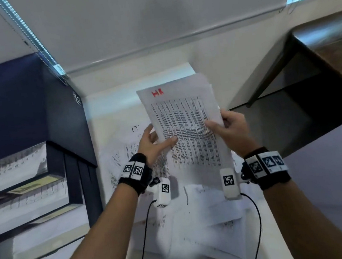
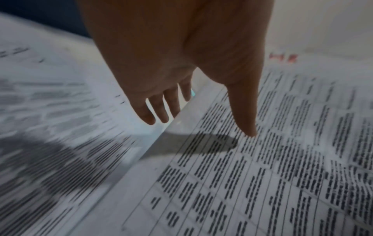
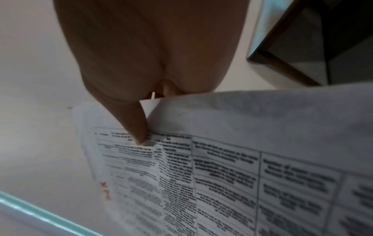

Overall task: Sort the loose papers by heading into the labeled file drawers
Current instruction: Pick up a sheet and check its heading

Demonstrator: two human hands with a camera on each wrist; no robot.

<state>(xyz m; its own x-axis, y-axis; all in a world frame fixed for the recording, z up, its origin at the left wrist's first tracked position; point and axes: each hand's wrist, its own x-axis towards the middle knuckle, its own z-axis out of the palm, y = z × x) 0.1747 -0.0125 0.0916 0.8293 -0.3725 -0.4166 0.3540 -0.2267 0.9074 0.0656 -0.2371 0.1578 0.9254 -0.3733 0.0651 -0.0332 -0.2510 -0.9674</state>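
**HR sheet held up over the paper pile**

You held the HR sheet (image 1: 183,125) in the air above the loose papers (image 1: 200,218) scattered on the white counter (image 1: 107,107). Your left hand (image 1: 153,143) pinched its left edge, thumb on the print and fingers (image 2: 159,110) behind. Your right hand (image 1: 226,125) gripped the right edge the same way, thumb on top. The dark drawers (image 1: 33,189) stood open at your left, sheets already inside.

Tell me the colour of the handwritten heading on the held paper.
Red, on the held paper; it shows best in the head view.
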